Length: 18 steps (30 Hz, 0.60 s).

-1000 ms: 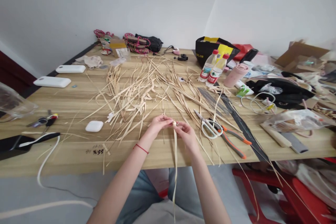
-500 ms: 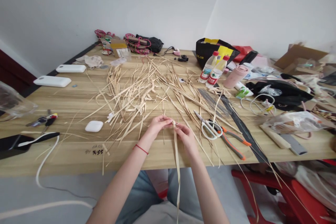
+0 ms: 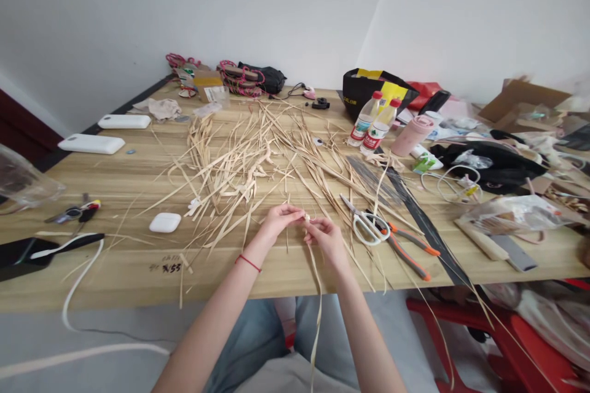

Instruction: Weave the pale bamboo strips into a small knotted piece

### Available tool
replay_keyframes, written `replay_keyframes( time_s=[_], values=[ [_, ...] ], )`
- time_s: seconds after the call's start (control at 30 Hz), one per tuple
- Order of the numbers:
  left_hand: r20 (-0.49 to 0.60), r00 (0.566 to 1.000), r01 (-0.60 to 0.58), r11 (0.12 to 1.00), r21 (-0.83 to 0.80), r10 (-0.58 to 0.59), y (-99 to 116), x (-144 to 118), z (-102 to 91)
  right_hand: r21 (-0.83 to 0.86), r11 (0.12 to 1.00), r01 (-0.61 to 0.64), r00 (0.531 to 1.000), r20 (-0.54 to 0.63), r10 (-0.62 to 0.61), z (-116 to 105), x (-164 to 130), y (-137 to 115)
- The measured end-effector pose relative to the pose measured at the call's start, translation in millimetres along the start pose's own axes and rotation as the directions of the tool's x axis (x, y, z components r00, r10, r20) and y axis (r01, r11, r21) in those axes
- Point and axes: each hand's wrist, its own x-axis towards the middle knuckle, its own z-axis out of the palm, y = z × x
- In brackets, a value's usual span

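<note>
Hanging straw strip (image 3: 317, 313) swung rightward and now bowed below the table edge; right hand (image 3: 325, 237) shifted slightly lower.

Scissors (image 3: 367, 225), bottles (image 3: 374, 124), earbud case (image 3: 165, 221)

Bare tabletop (image 3: 286, 267) lies open toward the near edge from the white scissors (image 3: 366, 224). Beyond them, loose straw strips (image 3: 239, 159) crowd the surface; orange-handled pliers (image 3: 408, 245) lie just beside them.
</note>
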Motion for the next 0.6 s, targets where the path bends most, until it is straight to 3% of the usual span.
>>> replay_keyframes(
  time_s=[0.6],
  values=[
    [0.023, 0.999, 0.046, 0.992, -0.12, -0.043, -4.9, 1.4, 0.5, 0.051, 0.996, 0.068, 0.995, -0.072, -0.064, 9.5, -8.3, 6.3]
  ],
)
